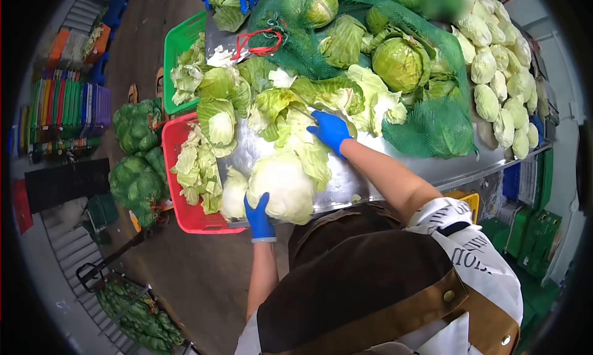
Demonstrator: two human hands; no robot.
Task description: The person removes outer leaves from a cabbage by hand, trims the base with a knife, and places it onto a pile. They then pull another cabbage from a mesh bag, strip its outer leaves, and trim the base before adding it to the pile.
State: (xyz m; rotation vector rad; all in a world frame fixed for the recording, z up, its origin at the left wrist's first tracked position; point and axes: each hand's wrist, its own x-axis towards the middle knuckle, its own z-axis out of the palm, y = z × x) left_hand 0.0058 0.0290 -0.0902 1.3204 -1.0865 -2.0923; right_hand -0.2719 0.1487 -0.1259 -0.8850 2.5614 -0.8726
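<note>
Down at the near edge of the steel table [377,173], the left hand [258,216] in a blue glove cups the pale cabbage [284,185], fingers wrapped up its side. The right hand [330,131] lies just behind it on the loose outer leaves [309,148], fingers bent; whether it grips them I cannot tell. A red basket [188,218] of trimmings hangs beside the table, and a green net sack [432,126] lies further back.

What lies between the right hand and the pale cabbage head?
Loose outer leaves on the metal table, shown in the head view.
</note>
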